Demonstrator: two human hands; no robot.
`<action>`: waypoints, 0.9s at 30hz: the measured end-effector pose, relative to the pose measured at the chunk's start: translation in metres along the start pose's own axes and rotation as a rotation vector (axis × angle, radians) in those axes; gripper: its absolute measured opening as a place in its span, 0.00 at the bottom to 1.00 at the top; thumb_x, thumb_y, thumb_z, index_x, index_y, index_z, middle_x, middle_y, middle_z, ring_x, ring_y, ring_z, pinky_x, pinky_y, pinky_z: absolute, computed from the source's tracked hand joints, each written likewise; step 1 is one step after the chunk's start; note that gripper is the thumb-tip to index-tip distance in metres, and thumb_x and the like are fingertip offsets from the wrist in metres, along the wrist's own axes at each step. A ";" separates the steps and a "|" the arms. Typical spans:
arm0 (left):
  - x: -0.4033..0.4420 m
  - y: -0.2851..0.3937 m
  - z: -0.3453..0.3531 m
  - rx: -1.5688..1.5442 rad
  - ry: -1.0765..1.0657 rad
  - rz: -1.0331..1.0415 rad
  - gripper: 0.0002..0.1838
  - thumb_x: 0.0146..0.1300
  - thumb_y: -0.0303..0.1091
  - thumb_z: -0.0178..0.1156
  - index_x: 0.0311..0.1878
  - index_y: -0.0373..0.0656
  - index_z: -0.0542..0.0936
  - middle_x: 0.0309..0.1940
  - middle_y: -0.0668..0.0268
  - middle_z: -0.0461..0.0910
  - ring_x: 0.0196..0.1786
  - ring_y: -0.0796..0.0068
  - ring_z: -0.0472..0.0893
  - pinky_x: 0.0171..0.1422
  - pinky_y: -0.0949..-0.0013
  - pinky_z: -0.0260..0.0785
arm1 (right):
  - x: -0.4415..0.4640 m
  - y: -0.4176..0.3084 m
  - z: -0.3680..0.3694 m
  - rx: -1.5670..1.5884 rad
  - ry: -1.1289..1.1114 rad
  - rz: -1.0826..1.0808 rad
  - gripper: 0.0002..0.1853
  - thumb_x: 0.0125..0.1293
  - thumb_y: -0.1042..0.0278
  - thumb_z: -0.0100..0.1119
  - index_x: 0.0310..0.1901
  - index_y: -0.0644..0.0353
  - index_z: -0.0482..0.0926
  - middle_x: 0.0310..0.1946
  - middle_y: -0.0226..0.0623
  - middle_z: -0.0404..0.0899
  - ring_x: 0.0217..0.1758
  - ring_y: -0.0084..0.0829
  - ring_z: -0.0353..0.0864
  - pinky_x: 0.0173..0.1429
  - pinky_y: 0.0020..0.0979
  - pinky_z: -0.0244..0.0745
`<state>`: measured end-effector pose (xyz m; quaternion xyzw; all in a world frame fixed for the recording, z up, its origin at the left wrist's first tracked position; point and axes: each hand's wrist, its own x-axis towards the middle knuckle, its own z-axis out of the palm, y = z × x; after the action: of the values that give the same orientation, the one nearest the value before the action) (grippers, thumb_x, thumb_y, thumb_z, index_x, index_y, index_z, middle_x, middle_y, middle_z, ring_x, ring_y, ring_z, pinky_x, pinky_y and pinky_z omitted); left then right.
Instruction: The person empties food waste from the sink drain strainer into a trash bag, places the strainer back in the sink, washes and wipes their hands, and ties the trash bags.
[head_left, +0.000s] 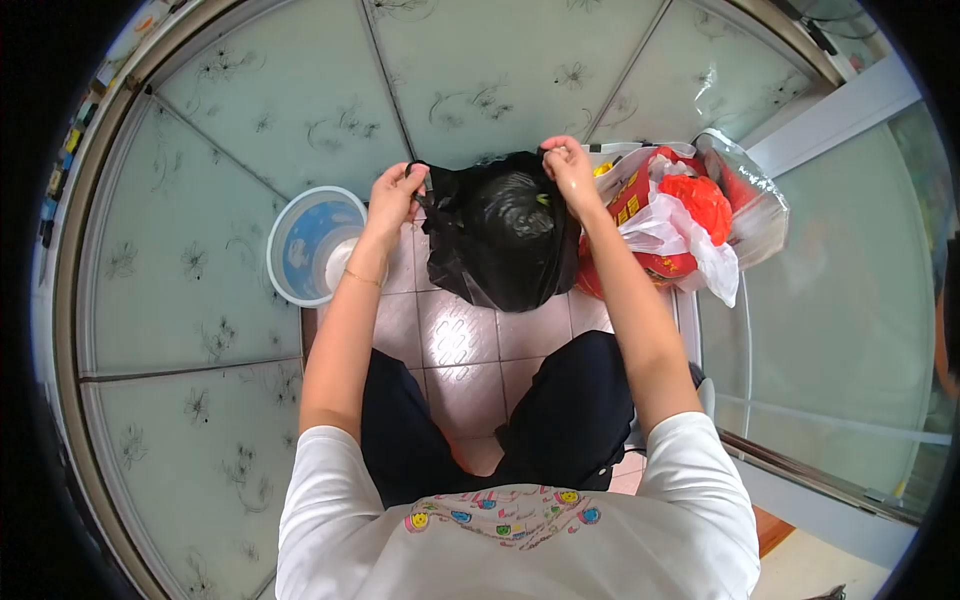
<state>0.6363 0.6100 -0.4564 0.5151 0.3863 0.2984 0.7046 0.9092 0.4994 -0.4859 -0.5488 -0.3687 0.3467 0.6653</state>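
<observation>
A black plastic garbage bag (505, 235) bulges in front of me above the tiled floor, its top spread between my hands. My left hand (398, 198) pinches the bag's left edge, fingers closed. At the upper right edge, my right hand (569, 175) grips the plastic between thumb and fingers. Something small and green shows near the bag's upper middle; what it is I cannot tell. The rest of the contents is hidden by the black plastic. To the left of my left hand stands a pale blue and white bucket (318, 250).
Right of the black bag are red shopping bags (640, 205), a white plastic bag (672, 235) and a clear plastic bag (757, 205). Flower-patterned glass panels (190, 250) curve around the left and front. Pink tiles (460, 340) cover the floor between my knees.
</observation>
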 end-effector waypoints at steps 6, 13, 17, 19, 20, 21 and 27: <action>0.019 -0.002 0.020 -0.086 0.020 0.073 0.18 0.65 0.32 0.60 0.57 0.46 0.73 0.24 0.75 0.69 0.21 0.86 0.63 0.24 0.80 0.54 | -0.012 0.027 -0.017 -0.733 0.209 -0.313 0.14 0.61 0.66 0.55 0.49 0.55 0.73 0.30 0.39 0.80 0.40 0.39 0.81 0.45 0.32 0.71; 0.020 0.008 0.025 -0.078 -0.080 0.061 0.25 0.64 0.33 0.61 0.63 0.53 0.68 0.28 0.75 0.68 0.26 0.83 0.64 0.33 0.76 0.58 | -0.044 0.104 -0.033 -0.993 -0.140 0.043 0.37 0.54 0.45 0.66 0.65 0.47 0.67 0.61 0.53 0.69 0.65 0.54 0.67 0.67 0.46 0.64; 0.021 0.015 0.026 -0.177 -0.157 0.084 0.30 0.64 0.32 0.61 0.67 0.55 0.63 0.32 0.76 0.68 0.30 0.83 0.65 0.38 0.75 0.59 | -0.050 0.090 -0.004 -1.105 -0.439 -0.001 0.33 0.54 0.55 0.68 0.62 0.49 0.72 0.58 0.58 0.70 0.60 0.55 0.70 0.63 0.41 0.68; 0.023 0.016 0.028 -0.154 -0.184 0.118 0.30 0.64 0.31 0.61 0.68 0.55 0.62 0.33 0.76 0.69 0.31 0.83 0.64 0.38 0.75 0.59 | -0.056 0.115 0.005 -1.117 -0.512 -0.061 0.30 0.56 0.72 0.62 0.62 0.44 0.73 0.63 0.53 0.67 0.63 0.54 0.69 0.67 0.40 0.66; 0.023 0.016 0.032 -0.137 -0.200 0.114 0.31 0.63 0.31 0.62 0.68 0.55 0.62 0.34 0.75 0.70 0.32 0.83 0.65 0.39 0.75 0.60 | -0.057 0.124 0.011 -1.137 -0.512 -0.027 0.31 0.55 0.76 0.59 0.63 0.43 0.72 0.65 0.53 0.65 0.65 0.53 0.67 0.68 0.39 0.65; 0.024 0.014 0.034 -0.149 -0.204 0.111 0.32 0.63 0.31 0.62 0.68 0.55 0.61 0.34 0.75 0.71 0.32 0.83 0.65 0.39 0.76 0.60 | -0.058 0.129 0.015 -1.158 -0.514 0.009 0.33 0.55 0.81 0.56 0.63 0.41 0.72 0.66 0.53 0.63 0.66 0.53 0.66 0.69 0.38 0.64; 0.020 0.007 0.031 -0.061 -0.195 0.067 0.32 0.62 0.32 0.63 0.67 0.53 0.61 0.32 0.75 0.70 0.30 0.84 0.66 0.37 0.76 0.61 | -0.015 0.134 -0.016 -1.053 -0.587 0.160 0.35 0.56 0.55 0.68 0.67 0.39 0.67 0.70 0.57 0.54 0.70 0.52 0.62 0.71 0.37 0.60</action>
<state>0.6729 0.6129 -0.4495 0.5326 0.2894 0.2819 0.7437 0.9077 0.4996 -0.6214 -0.7118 -0.6162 0.3034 0.1467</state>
